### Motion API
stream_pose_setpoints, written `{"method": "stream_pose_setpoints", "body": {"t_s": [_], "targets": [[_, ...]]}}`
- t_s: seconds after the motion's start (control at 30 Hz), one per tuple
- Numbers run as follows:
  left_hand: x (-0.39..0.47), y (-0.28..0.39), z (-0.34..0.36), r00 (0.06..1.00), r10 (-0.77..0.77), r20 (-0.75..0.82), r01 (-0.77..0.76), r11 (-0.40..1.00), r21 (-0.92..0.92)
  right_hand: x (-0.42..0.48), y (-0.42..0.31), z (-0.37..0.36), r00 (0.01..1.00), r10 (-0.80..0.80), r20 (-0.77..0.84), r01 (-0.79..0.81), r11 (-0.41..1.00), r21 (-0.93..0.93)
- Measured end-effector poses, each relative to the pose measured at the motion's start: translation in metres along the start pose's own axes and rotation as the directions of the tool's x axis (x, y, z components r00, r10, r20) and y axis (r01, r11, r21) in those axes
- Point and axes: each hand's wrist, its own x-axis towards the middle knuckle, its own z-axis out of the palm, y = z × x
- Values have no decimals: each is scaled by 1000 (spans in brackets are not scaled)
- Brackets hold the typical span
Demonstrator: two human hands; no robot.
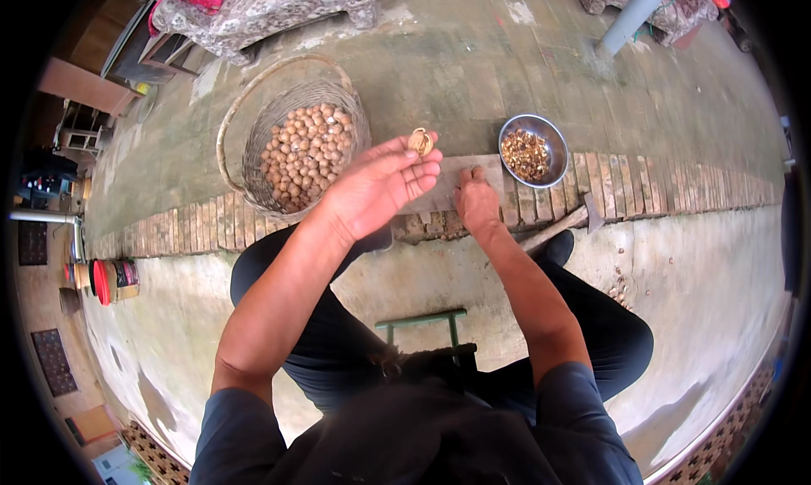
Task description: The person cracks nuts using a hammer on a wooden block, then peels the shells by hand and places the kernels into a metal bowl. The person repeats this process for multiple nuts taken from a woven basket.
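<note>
My left hand (386, 184) is raised, palm up, with a cracked walnut (421, 142) held between thumb and fingers; part of its shell stands away from the kernel. Lower and to the right, my right hand (476, 196) rests its fingertips on a flat grey-brown slab (443, 174); whether anything lies under them is hidden. A wicker basket (253, 144) with a tall hoop handle holds many whole walnuts (307, 152), left of my left hand. Beyond the slab's right end is a steel bowl (557, 144), partly filled with shelled walnut pieces (524, 155).
A hammer or hatchet (557, 227) with a wooden handle lies by my right foot. Shell bits (619, 288) are scattered on the concrete. A brick edging (621, 184) runs across the floor. A green metal stool frame (421, 320) shows between my legs. A pole (633, 16) stands at upper right.
</note>
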Motion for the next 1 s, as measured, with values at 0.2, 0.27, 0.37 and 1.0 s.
{"method": "stream_pose_setpoints", "body": {"t_s": [0.2,0.27,0.37,1.0], "targets": [[-21,0,8,999,-26,29,26,999,-26,14,7,27,997,7,-77,-4,999,38],[-17,-3,15,997,-45,65,47,998,-31,16,32,35,990,-75,-121,82,996,47],[-19,-8,16,998,-38,56,39,999,-20,16,25,15,962,181,206,-268,775,572],[-1,-60,72,987,-59,150,56,998,25,-52,-25,-205,940,9,340,-320,-316,893]]}}
